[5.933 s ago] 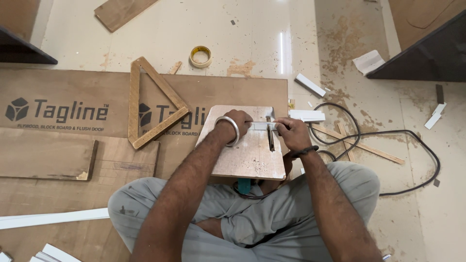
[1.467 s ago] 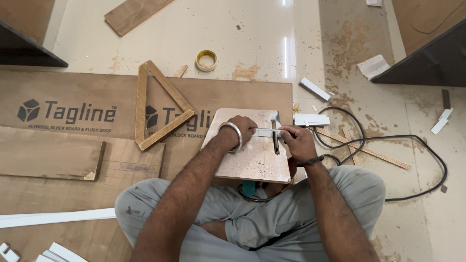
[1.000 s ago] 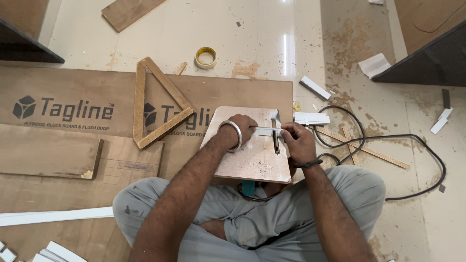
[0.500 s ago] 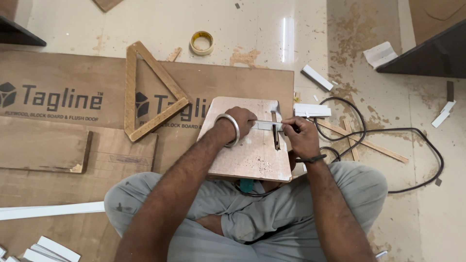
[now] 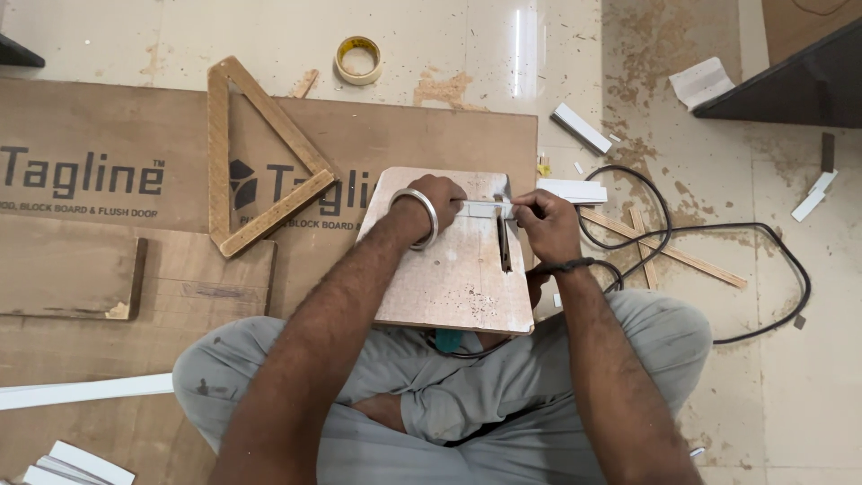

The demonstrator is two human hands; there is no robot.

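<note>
Since half a second ago the hands have barely shifted; the view has drifted, so the tape roll (image 5: 358, 59) sits nearer the top edge. At frame centre both hands' fingers pinch a white strip (image 5: 486, 209) lying across the slot (image 5: 504, 244) of the board (image 5: 453, 269). Left hand (image 5: 437, 199) curls knuckles-up, bangle (image 5: 424, 216) on wrist; right hand (image 5: 548, 224) grips the strip's right end, forearms angling down to the lap

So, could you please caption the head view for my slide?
Seated person's left hand and right hand hold a white strip on a board with a slot.
</note>
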